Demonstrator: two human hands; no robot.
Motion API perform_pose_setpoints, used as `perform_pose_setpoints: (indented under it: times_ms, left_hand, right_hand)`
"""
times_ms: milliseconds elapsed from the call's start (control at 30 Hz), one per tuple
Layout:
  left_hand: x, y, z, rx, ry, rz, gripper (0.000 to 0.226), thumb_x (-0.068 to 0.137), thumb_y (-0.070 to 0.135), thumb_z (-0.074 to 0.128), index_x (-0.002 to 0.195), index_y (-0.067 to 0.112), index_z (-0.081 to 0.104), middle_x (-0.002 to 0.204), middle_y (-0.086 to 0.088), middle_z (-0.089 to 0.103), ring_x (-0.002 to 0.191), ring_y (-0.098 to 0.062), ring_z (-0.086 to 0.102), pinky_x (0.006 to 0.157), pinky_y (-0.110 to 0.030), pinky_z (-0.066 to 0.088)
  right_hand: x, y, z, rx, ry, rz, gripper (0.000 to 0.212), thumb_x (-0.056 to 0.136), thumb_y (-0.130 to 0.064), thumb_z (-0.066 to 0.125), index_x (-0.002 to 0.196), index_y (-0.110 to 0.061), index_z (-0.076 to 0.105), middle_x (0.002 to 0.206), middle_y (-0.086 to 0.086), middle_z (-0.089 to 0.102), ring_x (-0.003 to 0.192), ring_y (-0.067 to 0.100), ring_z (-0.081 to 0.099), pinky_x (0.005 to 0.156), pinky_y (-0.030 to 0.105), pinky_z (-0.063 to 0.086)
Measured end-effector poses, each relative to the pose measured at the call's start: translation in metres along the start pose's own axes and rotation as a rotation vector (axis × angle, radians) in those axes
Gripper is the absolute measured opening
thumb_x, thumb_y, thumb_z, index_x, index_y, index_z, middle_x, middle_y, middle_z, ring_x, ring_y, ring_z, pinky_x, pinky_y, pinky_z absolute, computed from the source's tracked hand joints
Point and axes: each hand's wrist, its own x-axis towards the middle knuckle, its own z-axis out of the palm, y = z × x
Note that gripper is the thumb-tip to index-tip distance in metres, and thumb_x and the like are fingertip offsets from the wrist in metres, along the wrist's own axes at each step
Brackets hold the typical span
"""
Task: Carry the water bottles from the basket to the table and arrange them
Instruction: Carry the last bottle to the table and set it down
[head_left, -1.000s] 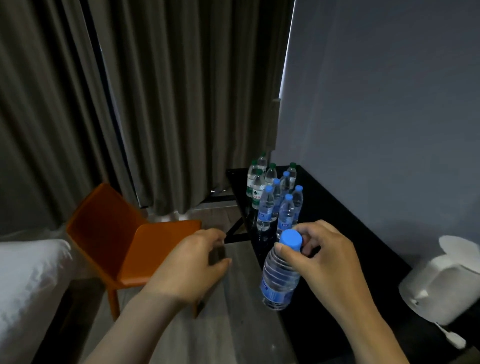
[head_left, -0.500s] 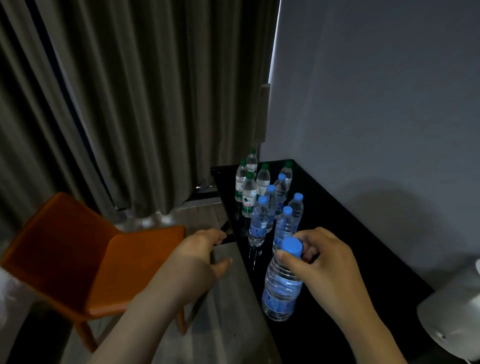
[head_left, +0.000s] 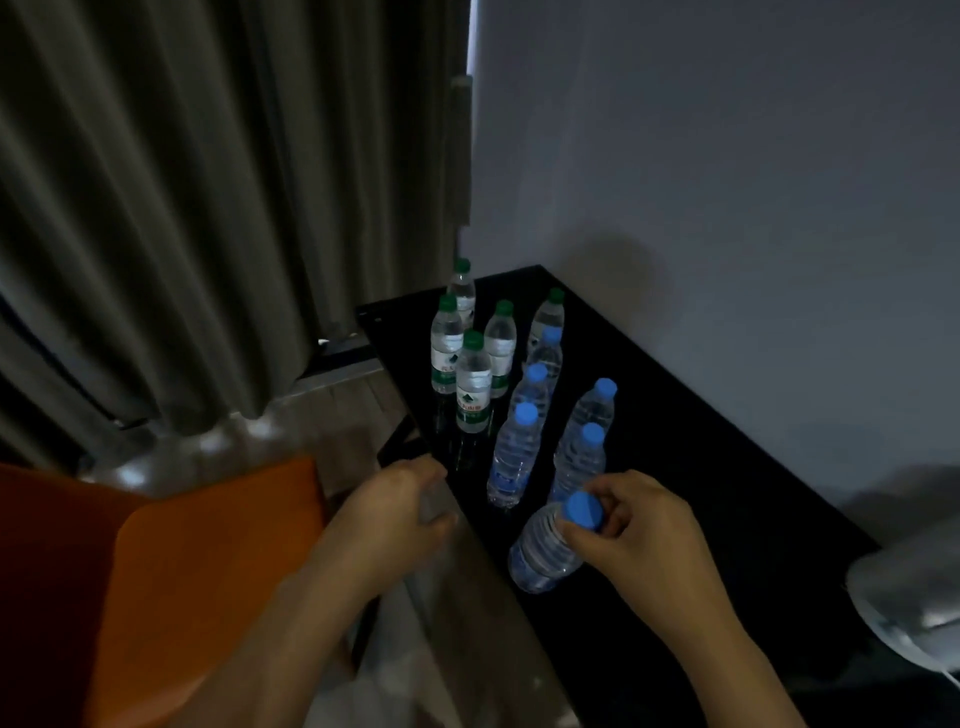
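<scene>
Your right hand (head_left: 639, 525) has its fingertips pinched round the blue cap of a bottle (head_left: 545, 558). It's tilted, low over the black table (head_left: 727, 467), just in front of the blue-capped bottles (head_left: 511, 457). Green-capped bottles (head_left: 472, 384) stand behind those, near the corner. Your left hand (head_left: 395, 514) is by the table edge, fingers loosely curled, holding nothing.

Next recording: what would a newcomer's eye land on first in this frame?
The right hand grips a blue-capped water bottle at its cap, holding it tilted over the near part of the black table. Behind it stand two clusters of bottles: blue-capped ones nearer, and green-capped ones toward the far corner by the curtain. An orange chair fills the lower left.
</scene>
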Motion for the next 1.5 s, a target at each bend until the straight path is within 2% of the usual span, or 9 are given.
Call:
perform_pose_setpoints:
  times_ms: [167, 267, 400, 567, 700, 933, 1200, 1333, 1500]
  left_hand:
    - [0.035, -0.024, 0.02, -0.047, -0.056, -0.005, 0.041, 0.081, 0.023, 0.07, 0.12, 0.018, 0.059, 0.113, 0.004, 0.061, 0.101, -0.014, 0.06, 0.082, -0.019, 0.045]
    - [0.05, -0.034, 0.033, -0.039, -0.085, -0.015, 0.042, 0.08, 0.023, 0.07, 0.12, 0.018, 0.059, 0.115, 0.002, 0.062, 0.1, -0.013, 0.059, 0.084, -0.02, 0.046]
    - [0.061, -0.04, 0.053, -0.037, -0.138, -0.047, 0.039, 0.08, 0.023, 0.069, 0.117, 0.015, 0.06, 0.114, -0.004, 0.064, 0.102, -0.017, 0.06, 0.09, -0.031, 0.051]
    - [0.07, -0.04, 0.072, -0.02, -0.149, -0.038, 0.036, 0.081, 0.024, 0.069, 0.116, 0.016, 0.061, 0.112, 0.001, 0.064, 0.104, -0.013, 0.06, 0.09, -0.026, 0.049]
    - [0.074, -0.036, 0.082, 0.017, -0.223, -0.029, 0.028, 0.082, 0.024, 0.065, 0.107, 0.013, 0.061, 0.107, -0.004, 0.064, 0.1, -0.018, 0.061, 0.088, -0.035, 0.049]
    - [0.074, -0.03, 0.098, 0.14, -0.311, -0.008, 0.025, 0.09, 0.025, 0.057, 0.111, 0.011, 0.058, 0.104, -0.009, 0.061, 0.092, -0.022, 0.058, 0.079, -0.031, 0.044]
    - [0.072, -0.034, 0.103, 0.115, -0.298, 0.023, 0.029, 0.09, 0.028, 0.058, 0.114, 0.013, 0.056, 0.107, -0.006, 0.058, 0.097, -0.022, 0.057, 0.082, -0.03, 0.044]
    - [0.07, -0.034, 0.104, 0.111, -0.293, 0.001, 0.036, 0.091, 0.03, 0.058, 0.123, 0.017, 0.052, 0.113, -0.004, 0.056, 0.1, -0.018, 0.055, 0.082, -0.025, 0.042]
    - [0.07, -0.033, 0.104, 0.115, -0.283, 0.007, 0.037, 0.091, 0.03, 0.057, 0.124, 0.016, 0.052, 0.117, -0.005, 0.056, 0.104, -0.019, 0.055, 0.085, -0.025, 0.042]
  right_hand:
    - [0.02, 0.017, 0.017, -0.026, -0.046, 0.083, 0.024, 0.068, -0.034, 0.08, 0.087, -0.03, 0.065, 0.081, -0.015, 0.058, 0.069, 0.0, 0.057, 0.059, 0.018, 0.048]
    - [0.028, 0.034, 0.022, -0.042, -0.088, 0.122, 0.023, 0.066, -0.033, 0.079, 0.084, -0.03, 0.065, 0.08, -0.013, 0.058, 0.066, 0.002, 0.057, 0.058, 0.02, 0.048]
    - [0.033, 0.058, 0.024, -0.109, -0.158, 0.149, 0.023, 0.065, -0.031, 0.079, 0.081, -0.033, 0.062, 0.077, -0.015, 0.057, 0.065, -0.001, 0.056, 0.054, 0.012, 0.041]
    - [0.038, 0.082, 0.027, -0.142, -0.187, 0.175, 0.023, 0.065, -0.03, 0.079, 0.078, -0.032, 0.06, 0.074, -0.014, 0.056, 0.063, 0.0, 0.056, 0.052, 0.013, 0.041]
    - [0.043, 0.098, 0.032, -0.166, -0.203, 0.207, 0.023, 0.065, -0.03, 0.079, 0.078, -0.03, 0.061, 0.074, -0.013, 0.055, 0.062, 0.001, 0.055, 0.052, 0.015, 0.04]
    - [0.049, 0.121, 0.037, -0.178, -0.21, 0.267, 0.022, 0.067, -0.028, 0.08, 0.082, -0.025, 0.063, 0.079, -0.011, 0.058, 0.065, 0.001, 0.056, 0.053, 0.017, 0.044]
    - [0.06, 0.131, 0.038, -0.194, -0.187, 0.311, 0.022, 0.068, -0.028, 0.079, 0.082, -0.025, 0.063, 0.081, -0.006, 0.058, 0.066, 0.004, 0.056, 0.054, 0.025, 0.047]
    - [0.061, 0.133, 0.037, -0.195, -0.178, 0.302, 0.022, 0.068, -0.027, 0.079, 0.084, -0.023, 0.064, 0.083, -0.006, 0.057, 0.067, 0.004, 0.054, 0.053, 0.02, 0.04]
    - [0.061, 0.131, 0.035, -0.2, -0.19, 0.33, 0.025, 0.071, -0.025, 0.078, 0.091, -0.02, 0.065, 0.089, -0.002, 0.059, 0.072, 0.01, 0.058, 0.06, 0.029, 0.05]
